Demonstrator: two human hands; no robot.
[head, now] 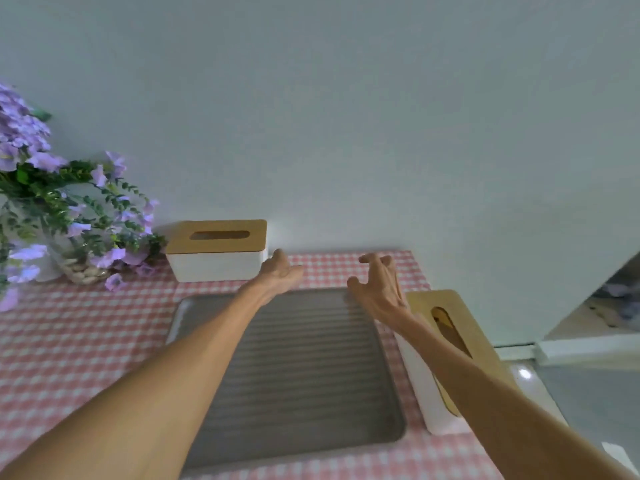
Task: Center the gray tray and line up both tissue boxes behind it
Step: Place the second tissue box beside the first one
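Observation:
A gray ribbed tray (304, 368) lies on the pink checked tablecloth, right of the middle. One white tissue box with a wooden lid (216, 249) stands at the back against the wall, left of the tray's far edge. A second tissue box (453, 341) lies lengthwise along the tray's right side, near the table's right edge. My left hand (278, 271) reaches over the tray's far edge, fingers loosely apart, just right of the back box and holding nothing. My right hand (379, 289) hovers above the tray's far right corner, fingers spread, empty.
A basket of purple flowers with green leaves (69, 220) stands at the back left. The plain wall (346, 133) closes the table's far side. The table (86, 341) ends just right of the second box, with floor and a white ledge (571, 351) beyond.

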